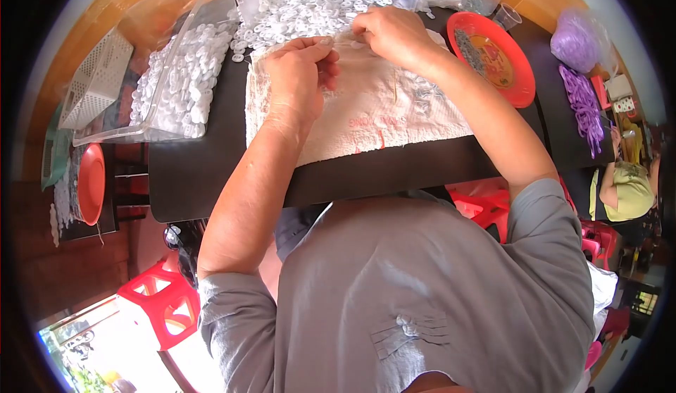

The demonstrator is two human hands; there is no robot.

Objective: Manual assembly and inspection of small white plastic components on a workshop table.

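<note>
A cream towel (pixel 352 104) with red lettering lies on the black table in front of me. My left hand (pixel 299 65) is over its far left part, fingers curled and thumb drawn against them; whatever is in the pinch is too small to name. Near the towel's far edge my right hand (pixel 394 34) points inward with its fingertips pressed together, and what they hold is hidden. Just beyond both hands spreads a heap of small white ring-like plastic pieces (pixel 310 2). Small greyish pieces (pixel 429 97) rest on the towel by my right forearm.
A clear bin (pixel 88 138) with more white pieces stands left. On the right are a red plate (pixel 522 90) with grey bits, a clear cup (pixel 507 17) and purple strands (pixel 583 111). A red stool (pixel 165 301) is lower left; another person (pixel 627 189) sits far right.
</note>
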